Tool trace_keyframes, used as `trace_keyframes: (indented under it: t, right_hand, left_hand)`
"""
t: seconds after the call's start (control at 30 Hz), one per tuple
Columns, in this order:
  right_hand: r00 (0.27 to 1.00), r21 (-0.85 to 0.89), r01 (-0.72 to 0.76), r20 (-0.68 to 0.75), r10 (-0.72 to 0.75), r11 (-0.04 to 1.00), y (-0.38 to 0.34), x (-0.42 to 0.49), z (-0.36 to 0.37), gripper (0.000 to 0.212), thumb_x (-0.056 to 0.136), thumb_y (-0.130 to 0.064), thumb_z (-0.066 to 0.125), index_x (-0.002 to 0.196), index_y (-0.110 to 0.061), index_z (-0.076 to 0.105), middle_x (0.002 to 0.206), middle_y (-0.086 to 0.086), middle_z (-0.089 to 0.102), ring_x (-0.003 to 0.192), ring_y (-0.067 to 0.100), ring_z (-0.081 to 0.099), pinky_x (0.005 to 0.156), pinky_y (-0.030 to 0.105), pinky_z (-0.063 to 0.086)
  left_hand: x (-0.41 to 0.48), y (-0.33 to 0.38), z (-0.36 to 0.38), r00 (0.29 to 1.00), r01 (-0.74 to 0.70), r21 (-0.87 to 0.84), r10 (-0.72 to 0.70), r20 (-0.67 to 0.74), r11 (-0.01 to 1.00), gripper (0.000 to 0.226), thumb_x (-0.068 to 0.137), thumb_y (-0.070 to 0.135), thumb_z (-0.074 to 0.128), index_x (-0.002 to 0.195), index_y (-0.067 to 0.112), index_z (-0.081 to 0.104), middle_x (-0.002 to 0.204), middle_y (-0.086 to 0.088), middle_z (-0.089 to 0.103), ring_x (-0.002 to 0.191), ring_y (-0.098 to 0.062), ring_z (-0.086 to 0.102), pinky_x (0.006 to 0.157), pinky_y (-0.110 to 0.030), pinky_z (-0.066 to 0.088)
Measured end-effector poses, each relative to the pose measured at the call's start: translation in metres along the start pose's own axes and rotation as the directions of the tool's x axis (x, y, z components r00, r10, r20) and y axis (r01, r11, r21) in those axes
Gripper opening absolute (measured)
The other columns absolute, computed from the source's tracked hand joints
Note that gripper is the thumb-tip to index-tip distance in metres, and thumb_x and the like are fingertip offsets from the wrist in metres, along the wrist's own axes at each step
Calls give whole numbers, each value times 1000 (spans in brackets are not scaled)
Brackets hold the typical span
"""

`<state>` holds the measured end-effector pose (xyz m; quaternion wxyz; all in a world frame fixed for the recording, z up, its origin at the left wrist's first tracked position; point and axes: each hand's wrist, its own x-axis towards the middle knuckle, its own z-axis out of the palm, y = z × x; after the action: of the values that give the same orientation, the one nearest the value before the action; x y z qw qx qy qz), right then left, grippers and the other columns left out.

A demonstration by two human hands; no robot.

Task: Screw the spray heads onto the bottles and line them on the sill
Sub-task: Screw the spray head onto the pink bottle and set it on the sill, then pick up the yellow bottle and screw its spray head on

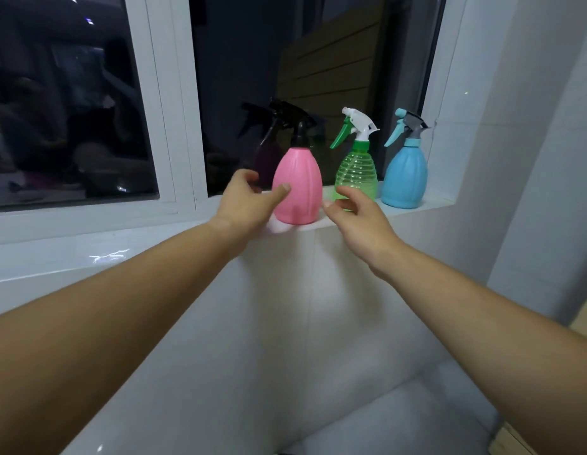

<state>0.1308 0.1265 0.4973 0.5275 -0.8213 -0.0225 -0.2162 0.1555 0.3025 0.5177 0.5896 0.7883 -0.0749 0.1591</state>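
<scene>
Three spray bottles stand upright in a row on the white sill (426, 208). The pink bottle (300, 178) carries a black spray head (290, 121). To its right stands a clear green bottle (357, 174) with a white and green head, then a blue bottle (405, 175) with a grey and blue head at the far right. My left hand (244, 203) is open beside the pink bottle, its thumb tip against the bottle's left side. My right hand (357, 218) is open just right of the pink bottle, in front of the green one, holding nothing.
Dark window glass (252, 77) rises directly behind the bottles and reflects the pink one. A white window frame post (167, 103) stands to the left. A white wall (515, 159) closes off the sill at the right. A glossy white tiled ledge (88, 257) runs left below the sill.
</scene>
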Motion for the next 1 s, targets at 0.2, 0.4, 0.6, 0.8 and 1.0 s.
trace_keyframes:
  t: [0.2, 0.4, 0.6, 0.8, 1.0]
  right_hand:
    - [996, 14, -86, -2, 86, 996, 59, -61, -7, 36, 90, -31, 63, 124, -21, 58, 116, 5, 62, 92, 12, 60, 79, 21, 48]
    - [937, 0, -324, 139, 321, 946, 148, -124, 9, 36, 90, -31, 63, 123, -16, 59, 103, 4, 63, 97, 20, 63, 94, 40, 51]
    - [775, -158, -535, 298, 557, 830, 240, -185, 46, 39, 87, -31, 68, 120, -11, 62, 97, 3, 64, 93, 17, 62, 92, 37, 51]
    - [675, -358, -527, 374, 636, 771, 305, -209, 88, 33, 85, -35, 69, 109, -12, 69, 100, 4, 67, 96, 21, 65, 87, 33, 51]
    - [670, -379, -509, 388, 632, 773, 359, -217, 140, 18, 83, -27, 72, 82, -9, 75, 79, 3, 65, 74, 14, 60, 66, 25, 44]
  left_hand:
    - [-76, -32, -2, 996, -52, -142, 61, 60, 989, 27, 96, 34, 70, 110, 11, 63, 93, -6, 65, 78, -12, 63, 71, -29, 54]
    - [-131, -140, 3, 820, 274, 51, -261, 510, 960, 43, 94, 48, 66, 106, 6, 66, 103, -5, 72, 96, -12, 70, 100, -44, 54]
    - [-187, -257, -4, 554, 405, 357, -537, 636, 842, 117, 46, 94, 69, 144, 30, 51, 149, 4, 55, 138, -14, 51, 117, -35, 38]
    - [-236, -359, 3, 470, 348, 468, -583, 663, 813, 134, 48, 71, 90, 159, 36, 22, 161, 8, 30, 150, -14, 30, 112, -26, 31]
    - [-264, -424, 14, 558, 346, 456, -571, 603, 820, 150, 36, 81, 83, 161, 28, 20, 161, 7, 32, 141, -4, 32, 110, -23, 32]
